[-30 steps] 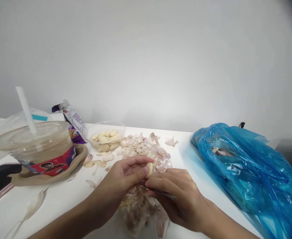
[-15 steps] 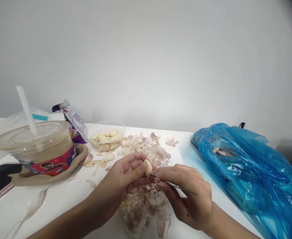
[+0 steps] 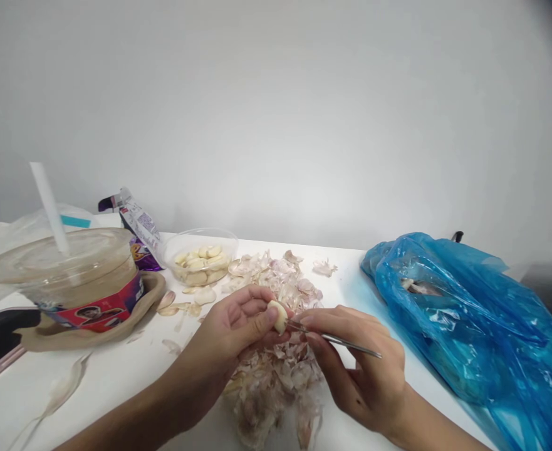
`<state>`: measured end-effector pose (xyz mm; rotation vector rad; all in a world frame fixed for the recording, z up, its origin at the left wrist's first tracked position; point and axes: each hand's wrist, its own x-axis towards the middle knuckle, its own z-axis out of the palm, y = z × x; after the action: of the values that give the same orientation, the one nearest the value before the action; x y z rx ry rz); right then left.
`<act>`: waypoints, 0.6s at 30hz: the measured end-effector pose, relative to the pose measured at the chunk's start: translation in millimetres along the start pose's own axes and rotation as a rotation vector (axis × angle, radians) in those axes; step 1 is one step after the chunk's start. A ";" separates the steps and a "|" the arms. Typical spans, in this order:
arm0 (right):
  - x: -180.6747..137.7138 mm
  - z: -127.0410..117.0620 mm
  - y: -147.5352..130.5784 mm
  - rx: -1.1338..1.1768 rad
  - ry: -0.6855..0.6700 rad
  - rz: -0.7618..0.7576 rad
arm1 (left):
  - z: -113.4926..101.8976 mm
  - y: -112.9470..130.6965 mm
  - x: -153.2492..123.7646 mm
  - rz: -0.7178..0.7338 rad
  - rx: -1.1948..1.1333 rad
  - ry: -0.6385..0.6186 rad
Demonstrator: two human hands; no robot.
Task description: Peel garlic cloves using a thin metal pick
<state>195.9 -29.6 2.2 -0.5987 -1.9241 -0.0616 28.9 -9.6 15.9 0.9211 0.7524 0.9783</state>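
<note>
Between the thumb and fingers of my left hand [image 3: 242,332] is a peeled, pale garlic clove [image 3: 279,316]. My right hand [image 3: 363,369] pinches a slim metal tool [image 3: 351,345], whose narrow tip meets the clove's right side. Whether the tool is a small knife or tweezers is unclear. Beneath and behind both hands spreads a heap of papery garlic skins [image 3: 280,388]. A clear plastic bowl [image 3: 231,241] beyond my left hand holds several peeled cloves [image 3: 203,258].
On the left, a lidded drink cup [image 3: 88,275] with a straw sits in a cardboard holder [image 3: 156,300], beside a dark phone-like object [image 3: 3,338]. Behind it lies a purple wrapper [image 3: 146,250]. A blue plastic bag [image 3: 463,326] fills the right side of the white table [image 3: 351,269].
The tool has swung in my right hand and shows more of its shaft, its tip now at the clove. The clove has turned slightly in my left fingers.
</note>
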 end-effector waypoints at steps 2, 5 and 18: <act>-0.3 0.2 -0.1 -0.001 0.004 0.005 | 0.7 -0.1 -0.1 0.019 0.007 0.004; 0.0 0.3 -0.4 -0.004 0.015 0.019 | 0.0 -0.8 -0.8 0.042 0.048 0.028; -2.7 0.6 -0.7 0.059 0.040 0.071 | 3.9 -7.1 -5.1 0.194 0.121 0.110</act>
<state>195.9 -31.0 -0.2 -0.6214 -1.8575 0.0283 32.8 -17.3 11.7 1.0663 0.8334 1.1709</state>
